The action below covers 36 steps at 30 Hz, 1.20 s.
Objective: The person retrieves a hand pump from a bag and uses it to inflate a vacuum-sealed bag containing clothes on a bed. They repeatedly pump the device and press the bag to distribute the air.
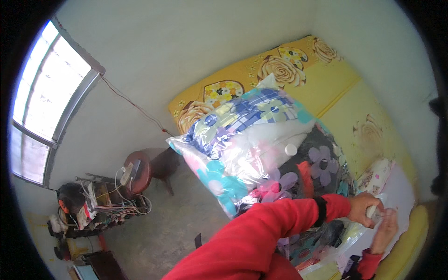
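Observation:
A large clear plastic storage bag [224, 185], printed with teal, pink and purple flowers, lies across the bed, stuffed with folded bedding. The blue checked cloth [241, 115] shows through its far part, and a round white valve cap [291, 150] sits on the upper face. At the bag's right end, my left hand [362, 210] grips a small white piece [371, 211], perhaps a zip slider. My right hand [386, 225] is right beside it, fingers bent on the bag's clear edge; its exact grip is partly hidden. My red left sleeve crosses over the bag.
Under the bag is a yellow mattress [336, 87] with rose print, against the walls. A pillow [376, 175] lies near my hands. To the left stand a red round stool [145, 171] bearing a power strip [126, 175], and a cluttered rack [105, 199] with loose cables.

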Tool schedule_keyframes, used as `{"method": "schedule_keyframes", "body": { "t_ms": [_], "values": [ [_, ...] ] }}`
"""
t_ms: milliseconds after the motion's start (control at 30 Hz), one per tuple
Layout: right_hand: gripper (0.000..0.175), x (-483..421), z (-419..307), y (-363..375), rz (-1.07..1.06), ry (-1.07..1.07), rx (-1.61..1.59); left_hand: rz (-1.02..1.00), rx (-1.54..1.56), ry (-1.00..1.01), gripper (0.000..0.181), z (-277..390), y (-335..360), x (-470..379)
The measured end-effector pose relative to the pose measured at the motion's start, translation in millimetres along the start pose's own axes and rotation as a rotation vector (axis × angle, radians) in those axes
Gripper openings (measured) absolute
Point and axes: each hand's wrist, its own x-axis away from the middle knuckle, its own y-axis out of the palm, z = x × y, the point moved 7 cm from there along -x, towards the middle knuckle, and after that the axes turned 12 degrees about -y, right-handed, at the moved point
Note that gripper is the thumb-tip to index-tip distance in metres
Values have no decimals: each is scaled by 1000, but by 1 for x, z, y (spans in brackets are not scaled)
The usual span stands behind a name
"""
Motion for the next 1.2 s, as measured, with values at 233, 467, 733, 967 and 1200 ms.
{"method": "schedule_keyframes", "body": {
  "t_ms": [233, 467, 733, 967, 1200],
  "values": [
    [32, 14, 11, -43, 559, 218, -273, -3, 17, 59, 49, 3, -3, 4],
    [27, -5, -4, 1, 12, 290, 75, 30, 55, 25, 49, -4, -12, 2],
    [28, 0, -8, -14, 288, 29, 35, 81, 25, 49, 53, -5, -8, 6],
    [25, 2, -18, -23, 321, 192, -176, 25, 80, 57, 52, -2, -9, 8],
    [21, 4, -15, -13, 307, 94, -43, 10, 80, -32, 52, -3, -6, 8]
  ]
}}
